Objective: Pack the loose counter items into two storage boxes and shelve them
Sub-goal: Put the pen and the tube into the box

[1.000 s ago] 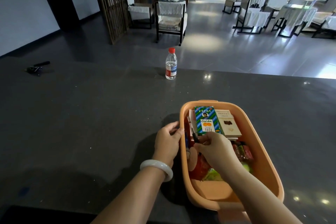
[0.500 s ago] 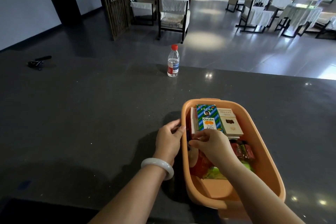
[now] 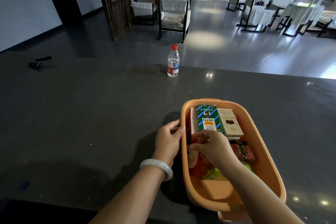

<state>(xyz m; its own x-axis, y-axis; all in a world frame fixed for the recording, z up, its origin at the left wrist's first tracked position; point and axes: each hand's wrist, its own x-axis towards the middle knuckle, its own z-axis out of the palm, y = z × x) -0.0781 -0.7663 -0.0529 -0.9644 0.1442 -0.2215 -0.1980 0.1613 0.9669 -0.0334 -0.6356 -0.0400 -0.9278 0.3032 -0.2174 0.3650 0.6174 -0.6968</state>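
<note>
An orange storage box (image 3: pixel 261 143) sits on the dark counter (image 3: pixel 91 114) in front of me. Inside lie a green-and-blue striped "Golden" carton (image 3: pixel 209 118), a white carton (image 3: pixel 230 123), red snack packets (image 3: pixel 241 151), a red pouch (image 3: pixel 198 167) and a green packet (image 3: pixel 216 172). My left hand (image 3: pixel 169 140), with a white bangle at the wrist, grips the box's left rim. My right hand (image 3: pixel 211 145) reaches into the box; its curled fingers pinch a slim dark item (image 3: pixel 188 137) against the left wall, mostly hidden.
A water bottle (image 3: pixel 173 62) with a red cap stands upright near the counter's far edge. A small black object (image 3: pixel 39 62) lies at the far left. Beyond the counter are chairs and cloth-covered tables on a tiled floor.
My right hand has pushed the slim dark item lower beside the striped carton, along the left wall. My left hand stays on the rim. The view has shifted slightly.
</note>
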